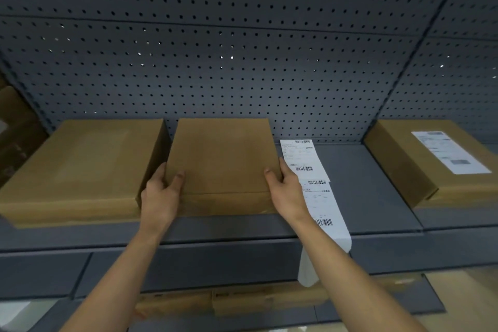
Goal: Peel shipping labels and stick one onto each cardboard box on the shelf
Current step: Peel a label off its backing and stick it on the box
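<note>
Behind the right grip [286,189], part of the label strip [310,167] is hidden; print unreadable; its tail hangs off the grey shelf [366,178]. Pegboard [242,62] behind. Both grips clasp the middle box [221,159]: left grip [161,193] on its left edge, right on its right edge, thumbs on top. Strip lies just right of it.

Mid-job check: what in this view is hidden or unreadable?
Head view: print on the label strip is too small to read.
Head view: the right box runs off the right edge; its label is blurred.
Head view: the right hand covers part of the strip's left edge.
</note>
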Demonstrator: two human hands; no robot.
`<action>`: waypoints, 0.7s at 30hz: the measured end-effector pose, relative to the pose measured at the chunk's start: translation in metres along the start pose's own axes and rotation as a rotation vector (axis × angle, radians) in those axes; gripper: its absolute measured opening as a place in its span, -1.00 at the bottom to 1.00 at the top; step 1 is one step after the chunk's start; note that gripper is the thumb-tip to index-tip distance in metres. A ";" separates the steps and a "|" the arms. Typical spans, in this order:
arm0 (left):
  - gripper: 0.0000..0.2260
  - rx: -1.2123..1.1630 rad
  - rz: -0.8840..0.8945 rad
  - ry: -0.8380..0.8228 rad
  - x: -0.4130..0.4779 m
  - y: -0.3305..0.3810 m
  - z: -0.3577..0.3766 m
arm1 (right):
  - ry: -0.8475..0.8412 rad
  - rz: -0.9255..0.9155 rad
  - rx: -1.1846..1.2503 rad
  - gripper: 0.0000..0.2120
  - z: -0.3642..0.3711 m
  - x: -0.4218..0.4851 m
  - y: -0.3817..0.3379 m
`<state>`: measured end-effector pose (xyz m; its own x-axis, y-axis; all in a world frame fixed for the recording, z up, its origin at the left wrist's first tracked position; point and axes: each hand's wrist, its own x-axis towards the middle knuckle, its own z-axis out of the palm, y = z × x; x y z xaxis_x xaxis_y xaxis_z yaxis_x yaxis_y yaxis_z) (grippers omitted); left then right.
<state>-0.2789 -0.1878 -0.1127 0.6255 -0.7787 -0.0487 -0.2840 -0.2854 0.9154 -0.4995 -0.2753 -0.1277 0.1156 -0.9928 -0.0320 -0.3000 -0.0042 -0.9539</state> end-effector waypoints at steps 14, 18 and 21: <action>-0.57 0.225 0.391 0.063 -0.011 0.019 -0.005 | 0.108 -0.038 -0.024 -0.60 -0.022 -0.014 -0.014; -0.68 0.155 0.589 0.019 -0.037 0.039 0.011 | 0.228 -0.152 -0.111 -0.71 -0.040 -0.031 -0.012; -0.78 0.070 0.614 -0.139 -0.060 0.052 0.030 | 0.269 -0.181 -0.166 -0.77 -0.056 -0.045 -0.005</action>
<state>-0.3532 -0.1722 -0.0738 0.2347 -0.8758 0.4217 -0.6108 0.2045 0.7649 -0.5558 -0.2376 -0.1049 -0.0656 -0.9701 0.2337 -0.4498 -0.1803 -0.8747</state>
